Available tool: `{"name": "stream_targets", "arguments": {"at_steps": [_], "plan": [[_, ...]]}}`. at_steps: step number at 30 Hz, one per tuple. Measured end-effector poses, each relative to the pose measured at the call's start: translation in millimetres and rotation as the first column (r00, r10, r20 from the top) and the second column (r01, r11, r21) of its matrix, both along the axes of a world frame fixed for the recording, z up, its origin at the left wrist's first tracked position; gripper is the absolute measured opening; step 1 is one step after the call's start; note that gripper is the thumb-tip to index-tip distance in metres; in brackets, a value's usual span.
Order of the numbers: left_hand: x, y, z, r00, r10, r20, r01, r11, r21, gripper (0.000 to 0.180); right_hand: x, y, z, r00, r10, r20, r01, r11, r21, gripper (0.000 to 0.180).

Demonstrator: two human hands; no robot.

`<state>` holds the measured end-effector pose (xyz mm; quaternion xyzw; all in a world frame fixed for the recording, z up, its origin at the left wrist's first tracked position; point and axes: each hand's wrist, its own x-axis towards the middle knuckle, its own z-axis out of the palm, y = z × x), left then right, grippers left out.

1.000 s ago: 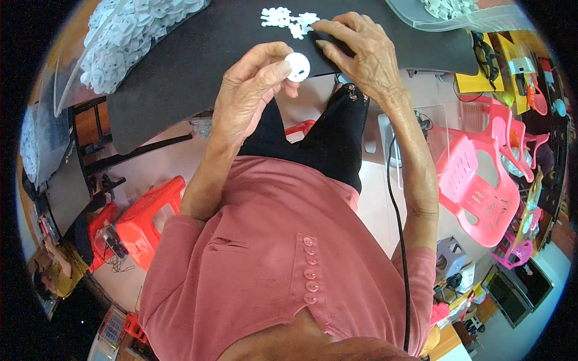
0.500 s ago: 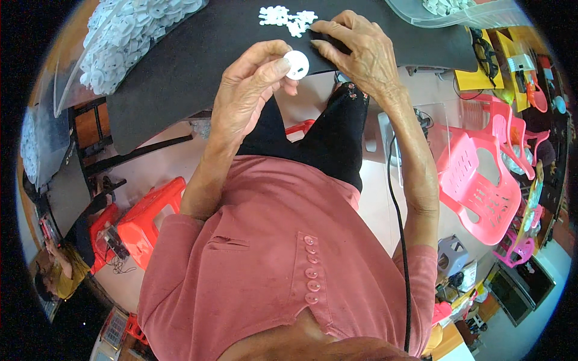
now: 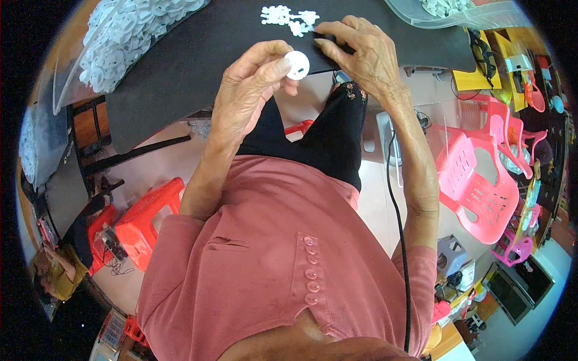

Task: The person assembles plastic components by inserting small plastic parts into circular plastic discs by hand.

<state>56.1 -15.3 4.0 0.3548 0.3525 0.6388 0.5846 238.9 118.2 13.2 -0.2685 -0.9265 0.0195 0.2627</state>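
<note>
Pinched between the thumb and fingers of my left hand is a white round plastic disc with a small dark slot in it. It is held up near the front edge of the dark table. A small pile of little white plastic pieces lies on the tabletop beyond the disc. My right hand is at the pile's right side, its index fingertip close to or touching the nearest pieces. Thumb and index are apart, and I see nothing between them.
At the far left a clear bin is heaped with white plastic parts. Another clear tray with small white pieces sits at the far right. Red stools stand to the left, a pink chair to the right. A black cable hangs beside my right arm.
My right hand has shifted very slightly, its fingers still beside the pile. The left hand keeps the disc in nearly the same spot.
</note>
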Motion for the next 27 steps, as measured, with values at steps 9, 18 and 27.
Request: {"name": "stream_targets", "arguments": {"at_steps": [9, 18, 27], "plan": [[-5, 1, -7, 0.998, -0.038, 0.054, 0.034, 0.997, 0.068, 0.025, 6, -7, 8, 0.951, -0.155, -0.268, 0.047, 0.928, -0.37, 0.015], [-2, 2, -8, 0.999, -0.03, 0.02, 0.029, 0.996, 0.082, 0.026, 18, 0, 5, 0.999, 0.029, -0.032, -0.034, 0.988, -0.15, 0.017], [0, 2, -5, 1.0, -0.016, 0.0, 0.016, 0.998, 0.059, 0.026, 21, -11, 18, 0.996, -0.052, -0.073, 0.023, 0.935, -0.354, 0.018]]}}
